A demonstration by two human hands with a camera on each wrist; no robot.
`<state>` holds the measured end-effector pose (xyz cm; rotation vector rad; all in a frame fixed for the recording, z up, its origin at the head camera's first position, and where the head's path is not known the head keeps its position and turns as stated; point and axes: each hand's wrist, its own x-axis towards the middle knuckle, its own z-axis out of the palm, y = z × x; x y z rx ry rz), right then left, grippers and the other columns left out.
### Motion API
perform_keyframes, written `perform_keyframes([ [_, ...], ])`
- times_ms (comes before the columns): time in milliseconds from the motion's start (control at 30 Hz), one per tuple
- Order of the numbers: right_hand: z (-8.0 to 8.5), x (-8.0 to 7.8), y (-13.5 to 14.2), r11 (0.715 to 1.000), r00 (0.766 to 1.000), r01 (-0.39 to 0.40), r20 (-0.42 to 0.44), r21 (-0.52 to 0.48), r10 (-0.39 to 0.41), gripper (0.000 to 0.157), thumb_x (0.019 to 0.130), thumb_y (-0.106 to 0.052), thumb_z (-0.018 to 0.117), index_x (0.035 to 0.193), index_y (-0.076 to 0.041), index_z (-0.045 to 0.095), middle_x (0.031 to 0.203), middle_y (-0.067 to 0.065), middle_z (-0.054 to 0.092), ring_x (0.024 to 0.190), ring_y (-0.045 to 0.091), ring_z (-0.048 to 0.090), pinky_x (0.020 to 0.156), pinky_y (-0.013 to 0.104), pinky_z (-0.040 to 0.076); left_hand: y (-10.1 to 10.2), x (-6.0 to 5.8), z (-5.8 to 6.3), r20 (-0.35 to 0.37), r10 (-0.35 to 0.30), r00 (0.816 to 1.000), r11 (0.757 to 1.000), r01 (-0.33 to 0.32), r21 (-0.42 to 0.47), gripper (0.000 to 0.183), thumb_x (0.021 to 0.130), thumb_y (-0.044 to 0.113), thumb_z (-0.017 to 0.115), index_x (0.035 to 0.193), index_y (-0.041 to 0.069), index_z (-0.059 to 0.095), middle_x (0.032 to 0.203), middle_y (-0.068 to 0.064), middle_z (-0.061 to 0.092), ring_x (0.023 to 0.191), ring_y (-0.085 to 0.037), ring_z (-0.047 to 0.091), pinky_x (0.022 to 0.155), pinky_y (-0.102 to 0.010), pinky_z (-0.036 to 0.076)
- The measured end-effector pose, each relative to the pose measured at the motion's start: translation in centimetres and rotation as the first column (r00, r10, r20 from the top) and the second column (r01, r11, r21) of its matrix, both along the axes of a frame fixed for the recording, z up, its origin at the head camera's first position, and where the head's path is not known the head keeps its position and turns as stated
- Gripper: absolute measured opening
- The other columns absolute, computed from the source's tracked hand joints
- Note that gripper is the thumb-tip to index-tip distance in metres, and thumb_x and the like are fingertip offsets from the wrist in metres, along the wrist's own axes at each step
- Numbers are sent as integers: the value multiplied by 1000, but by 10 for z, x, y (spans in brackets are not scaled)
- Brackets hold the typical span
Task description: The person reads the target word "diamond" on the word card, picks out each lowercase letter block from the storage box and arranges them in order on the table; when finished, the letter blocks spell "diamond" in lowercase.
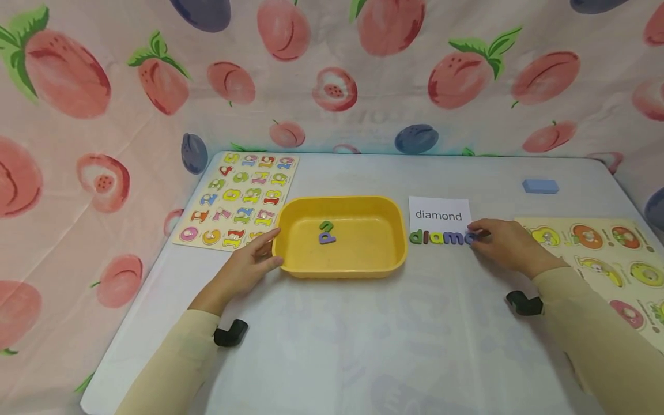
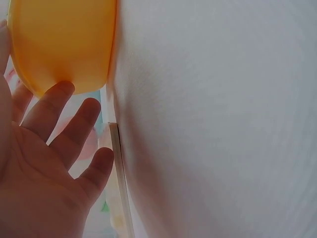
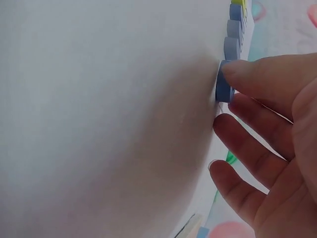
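My right hand (image 1: 500,242) pinches a blue letter o (image 3: 224,82) between thumb and index finger, at the table surface. The o stands at the right end of a letter row (image 1: 438,237) with d, i, a and m, below a white card (image 1: 439,207) printed "diamond". My left hand (image 1: 244,268) touches the left end of a yellow tray (image 1: 339,272). Its fingers are spread and fairly straight in the left wrist view, with fingertips against the tray wall. Inside the tray lie a green letter n (image 1: 326,226) and a purple letter d (image 1: 327,238).
A number puzzle board (image 1: 236,199) lies behind and left of the tray. On the right, a fruit puzzle board (image 1: 602,253) lies partly under the right forearm. A blue block (image 1: 540,186) sits at the back right. Fruit-printed cloth (image 1: 332,52) hangs behind the white table (image 1: 311,346).
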<state>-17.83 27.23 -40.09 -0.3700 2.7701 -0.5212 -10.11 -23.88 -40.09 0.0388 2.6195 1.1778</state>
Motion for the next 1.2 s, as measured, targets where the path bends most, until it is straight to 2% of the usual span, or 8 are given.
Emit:
perform_keyframes([
  [233,1,0,-4,1000,1000,18,-3,17,-18,44,95,-16,66,131,7,58,126,30,60,119,47,51,104,67,34,1,-1,0,6,1,1000,1000,-2,15,72,95,34,70,158,26,34,151,-15,47,138,-33,45,114,-54,31],
  [833,-1,-1,-6,1000,1000,28,11,15,-28,43,96,-15,65,134,3,58,130,30,58,121,49,49,105,68,33,0,-1,-1,0,-2,1000,1000,2,19,72,96,34,69,158,26,34,151,-15,46,137,-33,45,114,-53,32],
  [967,6,0,-7,999,998,47,31,10,-47,46,96,-19,64,137,1,55,132,31,55,124,50,46,105,69,33,0,0,-1,4,-2,1000,1000,2,20,72,96,35,69,158,26,34,152,-15,46,138,-33,45,114,-54,31],
  [1067,16,1,-12,999,999,46,6,0,-46,48,97,-22,65,138,0,54,132,31,55,124,50,45,104,69,35,0,0,-1,9,2,1000,1000,-3,22,72,96,35,69,158,26,34,152,-14,46,138,-33,44,114,-54,31],
  [1200,32,2,-24,1000,998,-23,-62,4,23,52,98,-26,65,142,-1,53,132,30,57,125,49,48,104,67,35,0,-1,-1,12,7,1000,1000,-8,27,71,96,34,69,158,27,34,152,-14,46,138,-33,44,114,-53,31],
])
